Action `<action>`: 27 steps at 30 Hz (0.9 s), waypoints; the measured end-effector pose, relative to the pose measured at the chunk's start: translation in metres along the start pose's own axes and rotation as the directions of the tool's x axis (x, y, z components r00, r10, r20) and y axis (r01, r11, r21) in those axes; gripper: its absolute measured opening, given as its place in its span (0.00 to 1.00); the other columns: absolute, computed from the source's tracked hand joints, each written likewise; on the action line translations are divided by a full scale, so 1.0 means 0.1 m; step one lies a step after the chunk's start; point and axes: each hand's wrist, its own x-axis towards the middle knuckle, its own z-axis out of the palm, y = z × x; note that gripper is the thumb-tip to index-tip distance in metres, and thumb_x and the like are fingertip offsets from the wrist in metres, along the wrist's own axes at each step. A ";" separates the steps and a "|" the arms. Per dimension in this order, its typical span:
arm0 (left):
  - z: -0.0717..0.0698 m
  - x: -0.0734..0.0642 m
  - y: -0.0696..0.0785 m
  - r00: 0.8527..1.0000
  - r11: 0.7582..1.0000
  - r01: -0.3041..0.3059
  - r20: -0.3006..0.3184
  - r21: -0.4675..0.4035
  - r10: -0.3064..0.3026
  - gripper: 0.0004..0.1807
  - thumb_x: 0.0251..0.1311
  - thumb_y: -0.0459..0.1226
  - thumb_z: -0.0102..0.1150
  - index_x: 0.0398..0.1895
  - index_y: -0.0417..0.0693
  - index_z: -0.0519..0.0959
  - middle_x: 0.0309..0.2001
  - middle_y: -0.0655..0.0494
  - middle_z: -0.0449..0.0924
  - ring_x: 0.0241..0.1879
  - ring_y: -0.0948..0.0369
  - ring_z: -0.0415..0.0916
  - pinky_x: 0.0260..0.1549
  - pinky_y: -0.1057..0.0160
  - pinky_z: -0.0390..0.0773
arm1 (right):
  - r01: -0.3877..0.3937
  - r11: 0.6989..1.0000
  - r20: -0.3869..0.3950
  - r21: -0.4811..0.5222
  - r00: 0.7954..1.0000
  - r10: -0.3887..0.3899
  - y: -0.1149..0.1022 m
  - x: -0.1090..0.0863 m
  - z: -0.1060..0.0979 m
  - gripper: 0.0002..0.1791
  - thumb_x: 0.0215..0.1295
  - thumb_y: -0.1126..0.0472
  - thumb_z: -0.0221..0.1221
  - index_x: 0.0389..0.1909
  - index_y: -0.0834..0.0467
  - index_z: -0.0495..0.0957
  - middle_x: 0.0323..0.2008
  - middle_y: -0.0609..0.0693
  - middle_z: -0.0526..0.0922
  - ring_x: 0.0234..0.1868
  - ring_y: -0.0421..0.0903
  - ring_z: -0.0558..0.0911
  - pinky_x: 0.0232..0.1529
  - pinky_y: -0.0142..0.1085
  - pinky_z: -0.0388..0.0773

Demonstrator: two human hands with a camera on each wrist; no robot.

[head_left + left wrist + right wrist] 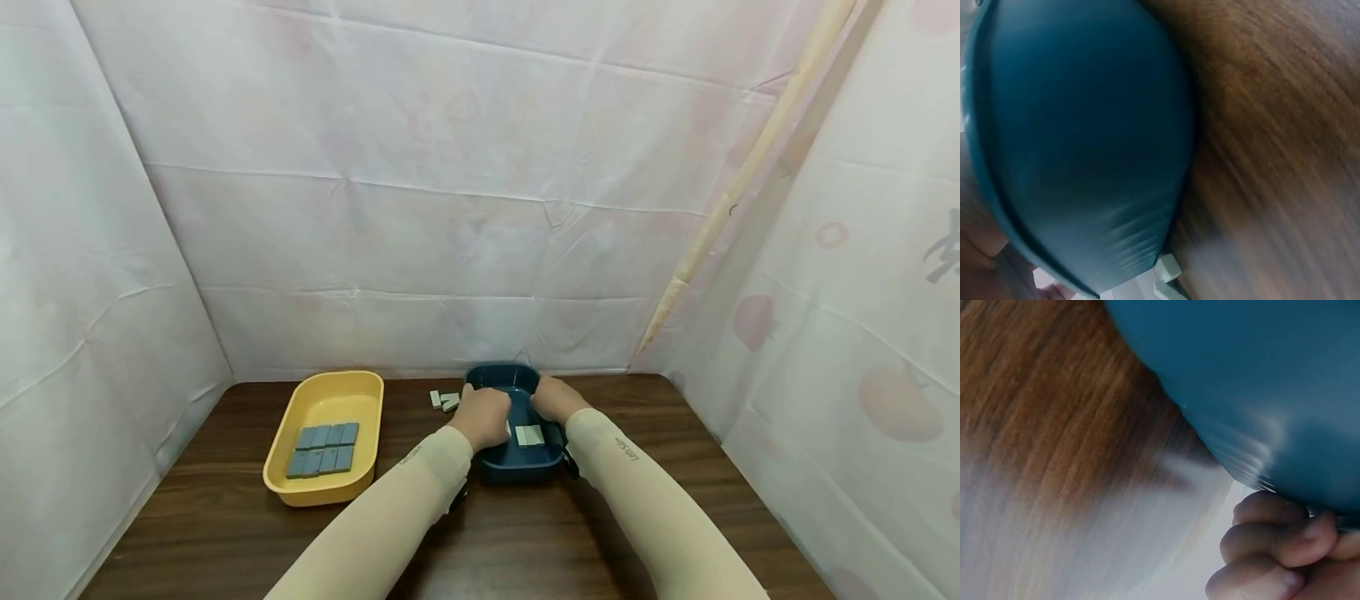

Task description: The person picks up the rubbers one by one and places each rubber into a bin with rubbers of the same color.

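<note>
My left hand (483, 417) reaches over the left rim of a dark blue tray (510, 473), its knuckles up. In the left wrist view this hand (982, 244) lies mostly hidden behind the rim. My right hand (558, 402) is at the tray's right rim; in the right wrist view its curled fingers (1260, 544) are bunched right beside the tray wall (1260, 375). I cannot tell what either hand holds. Two pale tiles (529, 436) lie side by side inside the tray, and another pale tile (507, 428) peeks out beside my left hand.
A few loose pale tiles (448, 402) lie on the wooden table (517, 533), left of the blue tray. Further left stands a yellow tray (279, 475) with grey-blue tiles (322, 450) in two rows. White cloth walls (450, 250) enclose the table's back and sides.
</note>
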 end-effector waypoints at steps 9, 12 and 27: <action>0.12 0.06 0.06 1.000 0.999 -0.009 0.012 0.050 0.008 0.21 0.69 0.36 0.74 0.18 0.57 0.77 0.19 0.62 0.76 0.25 0.62 0.73 0.61 0.46 0.70 | -0.002 1.000 0.003 0.004 1.000 0.002 0.00 0.01 0.00 0.33 0.90 0.56 0.52 0.84 0.73 0.64 0.81 0.70 0.74 0.77 0.65 0.79 0.78 0.59 0.77; 0.16 0.07 0.08 1.000 0.997 -0.009 0.008 0.074 0.008 0.23 0.70 0.36 0.73 0.17 0.57 0.76 0.18 0.62 0.75 0.25 0.62 0.72 0.61 0.47 0.69 | 0.008 1.000 0.011 0.002 1.000 -0.008 0.01 0.02 0.01 0.35 0.91 0.56 0.51 0.86 0.73 0.60 0.83 0.71 0.70 0.80 0.67 0.76 0.79 0.60 0.75; 0.16 0.04 0.14 0.999 0.998 -0.036 -0.013 0.052 0.037 0.27 0.71 0.44 0.79 0.15 0.57 0.75 0.16 0.61 0.73 0.24 0.62 0.71 0.67 0.44 0.74 | 0.029 1.000 0.001 0.008 1.000 -0.029 0.04 0.01 0.03 0.35 0.91 0.56 0.52 0.86 0.74 0.60 0.84 0.71 0.69 0.77 0.66 0.80 0.76 0.59 0.78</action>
